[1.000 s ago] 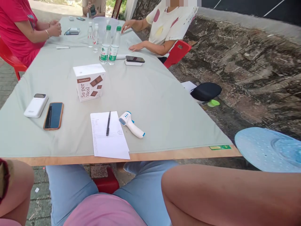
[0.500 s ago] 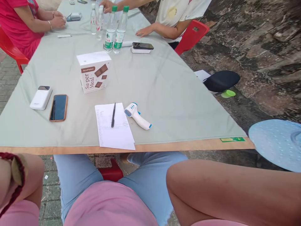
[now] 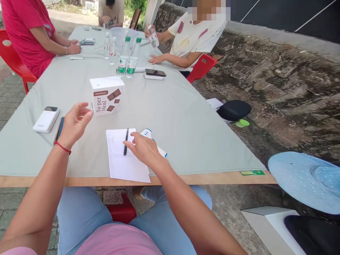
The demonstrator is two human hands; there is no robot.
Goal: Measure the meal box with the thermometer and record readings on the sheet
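My left hand point(image 3: 75, 122) is over the table, fingers apart and holding nothing, just left of a white "Super Meal" box point(image 3: 107, 97). Beneath that wrist a smartphone point(image 3: 59, 130) is partly covered; beside it lies a white power bank point(image 3: 47, 119). My right hand point(image 3: 143, 147) hovers over printed papers point(image 3: 117, 164), thumb and fingers spread, with nothing between them. A black pen point(image 3: 125, 143) lies on the papers near its thumb. Partly hidden behind this hand is a white and blue infrared thermometer point(image 3: 146, 133).
Several water bottles point(image 3: 132, 58) stand farther up the table point(image 3: 186, 141), near a dark phone point(image 3: 155, 72) on a white case. Other people sit around the far part; one on the right holds a bottle point(image 3: 153, 36). A blue hat point(image 3: 305, 177) is at the right.
Both my hands have come forward over the table, the left toward the box, the right above the papers. The view has tilted up. The person on the right now has a bottle raised.
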